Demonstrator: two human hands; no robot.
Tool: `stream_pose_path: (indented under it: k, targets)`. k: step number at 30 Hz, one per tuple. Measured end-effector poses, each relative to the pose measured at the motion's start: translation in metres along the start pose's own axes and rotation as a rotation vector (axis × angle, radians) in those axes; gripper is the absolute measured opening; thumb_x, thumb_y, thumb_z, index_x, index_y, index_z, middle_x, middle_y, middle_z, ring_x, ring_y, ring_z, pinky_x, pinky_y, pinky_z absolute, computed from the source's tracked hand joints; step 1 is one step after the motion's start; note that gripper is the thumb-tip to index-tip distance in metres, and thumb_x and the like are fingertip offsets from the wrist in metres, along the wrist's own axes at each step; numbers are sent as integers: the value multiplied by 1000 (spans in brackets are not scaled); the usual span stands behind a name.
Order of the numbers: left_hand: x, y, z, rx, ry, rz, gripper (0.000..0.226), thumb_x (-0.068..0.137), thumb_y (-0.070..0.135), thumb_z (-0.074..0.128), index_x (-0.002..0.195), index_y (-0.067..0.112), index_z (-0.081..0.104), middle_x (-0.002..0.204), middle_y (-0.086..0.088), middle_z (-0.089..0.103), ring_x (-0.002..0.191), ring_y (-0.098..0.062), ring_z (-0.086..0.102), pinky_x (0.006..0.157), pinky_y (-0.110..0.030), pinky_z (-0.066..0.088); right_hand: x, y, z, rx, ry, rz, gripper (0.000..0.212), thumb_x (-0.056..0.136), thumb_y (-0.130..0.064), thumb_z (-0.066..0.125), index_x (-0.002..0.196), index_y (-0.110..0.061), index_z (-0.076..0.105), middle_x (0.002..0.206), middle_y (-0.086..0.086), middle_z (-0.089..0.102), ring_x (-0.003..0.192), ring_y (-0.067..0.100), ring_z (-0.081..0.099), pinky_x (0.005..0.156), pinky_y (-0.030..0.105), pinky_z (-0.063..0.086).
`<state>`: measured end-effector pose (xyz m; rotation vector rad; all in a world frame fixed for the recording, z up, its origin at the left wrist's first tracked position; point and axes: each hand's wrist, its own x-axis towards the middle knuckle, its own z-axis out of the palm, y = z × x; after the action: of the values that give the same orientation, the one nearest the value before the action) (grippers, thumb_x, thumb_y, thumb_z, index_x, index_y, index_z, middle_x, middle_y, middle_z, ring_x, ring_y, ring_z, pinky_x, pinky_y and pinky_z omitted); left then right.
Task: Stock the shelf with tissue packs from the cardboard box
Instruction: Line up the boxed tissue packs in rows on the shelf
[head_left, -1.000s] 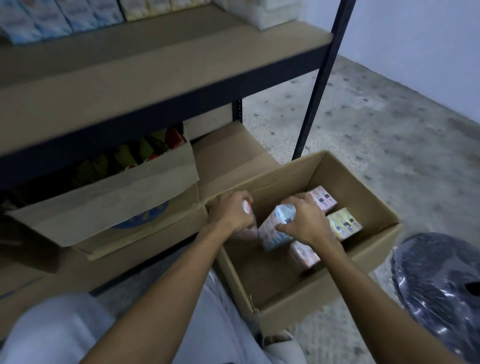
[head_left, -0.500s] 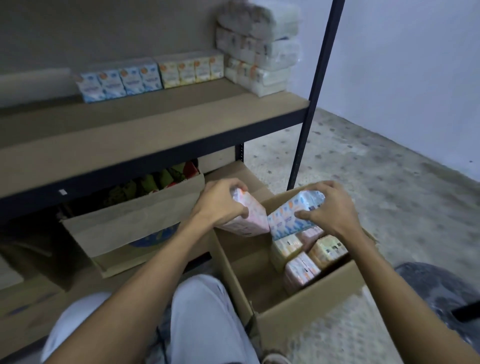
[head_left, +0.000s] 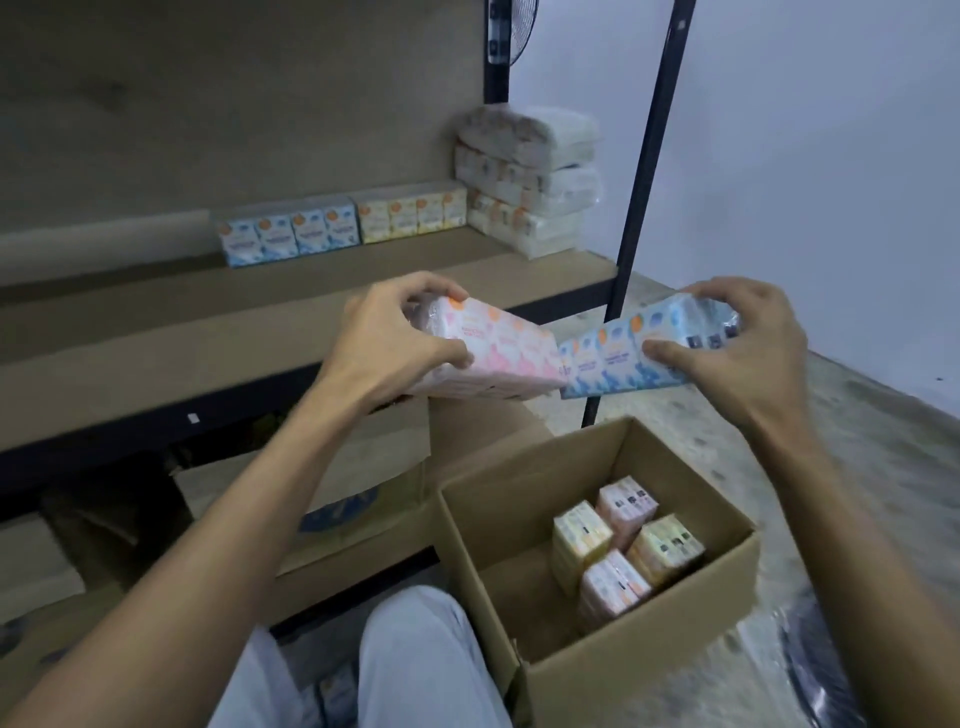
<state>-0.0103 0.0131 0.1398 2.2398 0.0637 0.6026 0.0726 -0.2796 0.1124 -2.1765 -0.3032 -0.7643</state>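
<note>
My left hand (head_left: 387, 343) grips a pink tissue pack (head_left: 506, 353) in front of the shelf board (head_left: 218, 322). My right hand (head_left: 727, 348) grips a blue tissue pack (head_left: 613, 358) just right of it, the two packs nearly touching end to end. Both are held above the open cardboard box (head_left: 644, 654) on the floor, which holds several yellow and pink packs (head_left: 623, 545). At the back of the shelf stand a row of blue packs (head_left: 288, 236) and a row of yellow packs (head_left: 410, 213).
A stack of white wrapped tissue bundles (head_left: 535, 182) fills the shelf's right end beside a black upright post (head_left: 639, 197). Another open cardboard box (head_left: 332, 499) sits under the shelf. A dark plastic-wrapped object (head_left: 831, 670) lies at lower right. My knee (head_left: 415, 660) is beside the box.
Both hands have lifted the pink and blue packs out of the box and up to shelf height. The view has tilted upward toward the shelf.
</note>
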Motion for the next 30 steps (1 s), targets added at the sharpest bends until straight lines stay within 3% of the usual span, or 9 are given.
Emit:
stream_pose_path:
  k: [5, 8, 12, 17, 19, 23, 26, 30]
  targets:
    - [8, 5, -38, -59, 137, 90, 47, 53, 20, 87, 93, 35, 70, 101, 20, 64, 98, 1, 56, 79, -19, 46, 23, -27, -5, 96, 94, -92, 53, 63, -31, 86, 111, -22, 65, 122, 0, 53, 106, 3, 46, 77, 4, 35]
    - [13, -7, -56, -96, 186, 131, 47, 49, 22, 82, 93, 34, 69, 105, 11, 68, 102, -7, 59, 80, -17, 46, 34, -36, 2, 154, 126, -134, 53, 63, -33, 85, 111, -22, 65, 121, -2, 54, 108, 7, 49, 84, 14, 41]
    - [17, -34, -77, -89, 231, 155, 52, 55, 3, 85, 94, 32, 69, 115, 3, 67, 109, -13, 60, 67, -4, 45, 43, -43, 27, 257, 106, -164, 50, 64, -35, 85, 108, -26, 62, 118, -7, 54, 109, 10, 52, 91, 28, 46]
    - [18, -68, -105, -68, 288, 213, 52, 53, 3, 82, 91, 35, 68, 107, 10, 70, 100, -2, 63, 76, -16, 49, 51, -47, 70, 376, 41, -184, 50, 66, -36, 85, 108, -27, 60, 121, -3, 54, 112, 7, 51, 95, 26, 46]
    - [20, -81, -115, -76, 285, 202, 54, 54, -2, 83, 93, 34, 68, 110, 6, 68, 104, -4, 63, 76, -14, 50, 55, -50, 88, 435, 1, -166, 51, 66, -37, 85, 109, -32, 58, 122, -6, 52, 114, 8, 51, 98, 33, 47]
    - [24, -109, -131, -117, 303, 154, 51, 51, 6, 80, 94, 31, 67, 114, 0, 67, 106, -8, 63, 82, -24, 53, 68, -50, 119, 506, -87, -120, 55, 63, -44, 84, 111, -34, 57, 119, -19, 51, 117, 11, 51, 98, 45, 48]
    - [27, -124, -140, -101, 303, 127, 55, 51, 7, 77, 96, 35, 63, 114, 1, 65, 103, -4, 61, 78, -22, 53, 78, -48, 138, 587, -199, -36, 58, 66, -28, 87, 115, -23, 57, 129, -11, 51, 119, 18, 55, 90, 44, 55]
    - [34, -144, -152, -13, 235, 79, 77, 49, 6, 73, 119, 35, 61, 113, 6, 57, 105, -5, 57, 80, -26, 53, 87, -46, 152, 640, -319, -3, 48, 70, -10, 82, 110, -14, 56, 129, -3, 53, 112, 16, 61, 77, 37, 60]
